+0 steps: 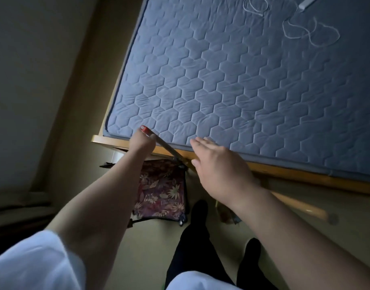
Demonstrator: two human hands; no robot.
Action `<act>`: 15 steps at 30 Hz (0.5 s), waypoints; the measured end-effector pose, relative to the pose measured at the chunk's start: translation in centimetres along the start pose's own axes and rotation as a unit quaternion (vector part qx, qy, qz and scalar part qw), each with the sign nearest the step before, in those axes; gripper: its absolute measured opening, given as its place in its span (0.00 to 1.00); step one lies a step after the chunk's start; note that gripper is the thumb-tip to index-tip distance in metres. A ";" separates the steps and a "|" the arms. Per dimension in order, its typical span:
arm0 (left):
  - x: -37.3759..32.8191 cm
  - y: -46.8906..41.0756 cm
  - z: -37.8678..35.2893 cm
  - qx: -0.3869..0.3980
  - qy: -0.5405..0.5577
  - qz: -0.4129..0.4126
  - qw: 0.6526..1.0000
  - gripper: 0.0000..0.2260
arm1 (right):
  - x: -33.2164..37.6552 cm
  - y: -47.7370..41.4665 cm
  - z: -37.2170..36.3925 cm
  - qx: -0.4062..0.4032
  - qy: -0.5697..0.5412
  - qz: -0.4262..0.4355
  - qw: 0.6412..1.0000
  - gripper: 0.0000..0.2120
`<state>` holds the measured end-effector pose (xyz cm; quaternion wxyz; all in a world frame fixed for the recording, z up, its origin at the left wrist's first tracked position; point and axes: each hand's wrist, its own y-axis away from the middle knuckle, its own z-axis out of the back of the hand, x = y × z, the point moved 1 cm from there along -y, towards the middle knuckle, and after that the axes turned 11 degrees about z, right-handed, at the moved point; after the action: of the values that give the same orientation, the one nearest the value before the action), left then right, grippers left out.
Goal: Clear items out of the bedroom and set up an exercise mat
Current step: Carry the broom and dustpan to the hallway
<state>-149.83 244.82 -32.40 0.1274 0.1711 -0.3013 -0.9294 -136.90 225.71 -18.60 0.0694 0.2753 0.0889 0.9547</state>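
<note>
I see my left hand curled tight round a red-capped rod at the mattress corner, about 8 o'clock in my view. The rod slants toward 4 o'clock, down to a floral fabric bag on the floor at 6 o'clock, beside the wooden bed frame. My right hand hovers over the frame's edge, fingers straight, holding nothing. At 1 o'clock, white cords lie on the mattress.

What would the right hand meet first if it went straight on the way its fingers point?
Probably the quilted mattress: the open right hand points up-left over its near edge, though height above is unclear. The red-tipped rod gripped by the left hand lies left of that line.
</note>
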 end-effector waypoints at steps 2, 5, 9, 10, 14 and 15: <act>-0.6 -2.4 -0.9 0.002 0.039 0.020 0.999 0.20 | -0.2 -1.4 -0.8 0.000 0.000 -0.004 1.000 0.23; -1.3 -5.5 -2.1 0.009 0.056 0.022 0.998 0.21 | -0.9 -2.9 -1.7 0.002 -0.007 -0.022 1.000 0.22; -0.8 -9.0 -3.7 0.015 0.032 0.052 0.998 0.30 | -2.7 -2.9 -2.9 0.002 -0.010 -0.056 0.998 0.22; -0.6 -9.6 -4.0 0.015 0.029 0.053 0.998 0.29 | -3.1 -2.7 -3.1 0.000 -0.010 -0.063 0.998 0.23; 0.1 -10.5 -4.8 0.014 0.048 0.026 0.998 0.16 | -3.9 -2.0 -4.0 -0.003 -0.015 -0.084 0.996 0.23; 0.2 -10.4 -5.0 0.007 0.051 0.018 0.999 0.17 | -4.0 -1.7 -4.1 -0.003 -0.015 -0.088 0.996 0.23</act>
<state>-149.40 250.29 -42.53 0.1584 0.2134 -0.3042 -0.9148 -135.58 226.12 -24.43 0.1552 0.2802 0.1090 0.9410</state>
